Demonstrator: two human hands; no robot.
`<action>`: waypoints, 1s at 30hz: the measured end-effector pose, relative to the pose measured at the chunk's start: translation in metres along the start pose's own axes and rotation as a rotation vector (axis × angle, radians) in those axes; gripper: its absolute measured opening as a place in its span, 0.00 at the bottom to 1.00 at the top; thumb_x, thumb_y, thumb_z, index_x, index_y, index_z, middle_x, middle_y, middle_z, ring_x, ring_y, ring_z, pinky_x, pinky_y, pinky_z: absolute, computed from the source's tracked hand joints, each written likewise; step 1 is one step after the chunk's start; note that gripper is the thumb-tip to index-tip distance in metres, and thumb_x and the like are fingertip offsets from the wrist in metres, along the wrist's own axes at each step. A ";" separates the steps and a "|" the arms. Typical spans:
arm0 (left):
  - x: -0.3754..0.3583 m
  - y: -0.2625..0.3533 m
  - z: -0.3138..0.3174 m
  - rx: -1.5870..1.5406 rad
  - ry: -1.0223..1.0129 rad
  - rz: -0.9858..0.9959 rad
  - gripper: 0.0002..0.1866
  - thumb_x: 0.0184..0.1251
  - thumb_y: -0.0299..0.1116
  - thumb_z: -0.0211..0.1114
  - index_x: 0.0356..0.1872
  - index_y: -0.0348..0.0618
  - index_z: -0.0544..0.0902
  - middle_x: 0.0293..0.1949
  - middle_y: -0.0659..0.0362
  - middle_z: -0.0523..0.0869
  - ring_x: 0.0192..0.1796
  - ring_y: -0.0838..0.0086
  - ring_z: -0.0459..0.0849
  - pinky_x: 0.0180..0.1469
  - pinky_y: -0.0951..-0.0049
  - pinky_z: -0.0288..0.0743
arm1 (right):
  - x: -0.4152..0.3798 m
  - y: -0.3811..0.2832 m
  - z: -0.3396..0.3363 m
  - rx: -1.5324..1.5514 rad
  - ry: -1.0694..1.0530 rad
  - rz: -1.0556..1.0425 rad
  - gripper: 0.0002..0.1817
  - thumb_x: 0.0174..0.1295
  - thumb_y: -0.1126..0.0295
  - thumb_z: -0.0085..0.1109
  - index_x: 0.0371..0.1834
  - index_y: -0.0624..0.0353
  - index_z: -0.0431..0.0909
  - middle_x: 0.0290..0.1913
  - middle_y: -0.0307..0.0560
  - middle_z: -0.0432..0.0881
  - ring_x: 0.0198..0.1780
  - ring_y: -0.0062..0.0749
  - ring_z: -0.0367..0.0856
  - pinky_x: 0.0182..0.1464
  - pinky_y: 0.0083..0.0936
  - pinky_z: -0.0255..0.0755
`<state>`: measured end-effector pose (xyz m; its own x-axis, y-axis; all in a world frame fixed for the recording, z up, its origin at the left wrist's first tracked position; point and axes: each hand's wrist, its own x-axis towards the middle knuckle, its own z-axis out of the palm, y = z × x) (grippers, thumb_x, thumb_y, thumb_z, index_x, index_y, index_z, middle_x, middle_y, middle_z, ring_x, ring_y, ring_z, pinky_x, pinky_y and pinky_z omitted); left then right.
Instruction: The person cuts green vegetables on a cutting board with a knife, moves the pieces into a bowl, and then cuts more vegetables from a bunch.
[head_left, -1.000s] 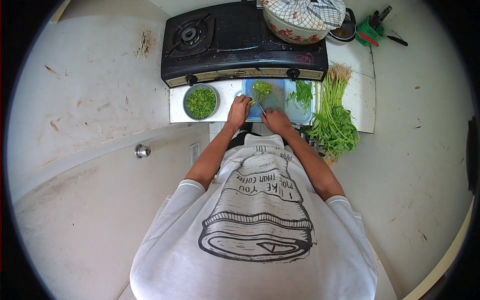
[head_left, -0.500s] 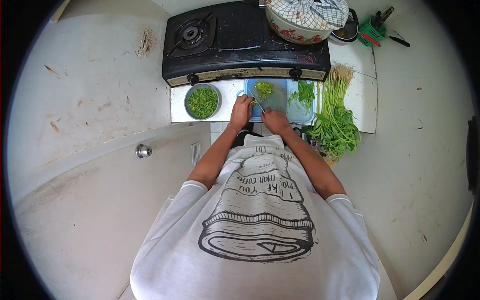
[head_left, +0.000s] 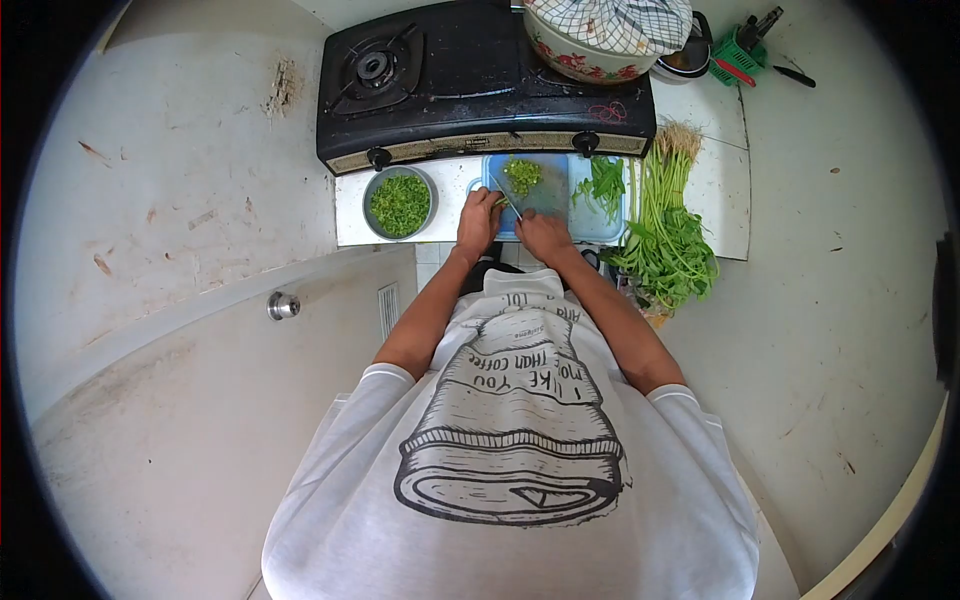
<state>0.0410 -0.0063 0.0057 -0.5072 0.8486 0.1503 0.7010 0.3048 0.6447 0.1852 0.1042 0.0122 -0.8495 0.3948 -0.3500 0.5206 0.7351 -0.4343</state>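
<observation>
Blk stove [head_left: 470, 110], blue/wht board [head_left: 556, 215]

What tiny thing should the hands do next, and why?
I'd probably curl the left hand's fingertips back a little before another cut. They pinch green stalks right beside the knife in the right hand, and chopped green bits lie just past the blade.

A checked cloth covers the glossy floral pot [head_left: 585, 52]; the stove [head_left: 470, 90] shines black.

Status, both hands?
Right hand: on knife. Left hand: holding greens at blade. Chopped pile on board, beside blade.
</observation>
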 end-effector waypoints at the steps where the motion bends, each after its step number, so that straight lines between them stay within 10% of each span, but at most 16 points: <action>1: 0.000 0.000 0.001 -0.006 0.006 -0.004 0.10 0.62 0.23 0.72 0.44 0.39 0.87 0.38 0.48 0.81 0.45 0.48 0.82 0.50 0.53 0.77 | 0.005 -0.002 0.001 -0.006 0.019 -0.005 0.21 0.78 0.57 0.47 0.44 0.65 0.81 0.37 0.63 0.90 0.39 0.56 0.92 0.46 0.49 0.85; 30: -0.001 -0.003 0.003 -0.033 0.032 -0.027 0.09 0.62 0.24 0.72 0.44 0.39 0.87 0.39 0.49 0.83 0.45 0.50 0.82 0.51 0.54 0.77 | 0.012 0.000 0.010 -0.005 0.048 -0.009 0.21 0.77 0.56 0.50 0.42 0.67 0.82 0.35 0.64 0.89 0.40 0.57 0.91 0.45 0.50 0.84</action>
<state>0.0412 -0.0067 0.0013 -0.5418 0.8260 0.1556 0.6700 0.3127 0.6733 0.1755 0.1033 -0.0005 -0.8571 0.4144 -0.3059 0.5129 0.7413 -0.4329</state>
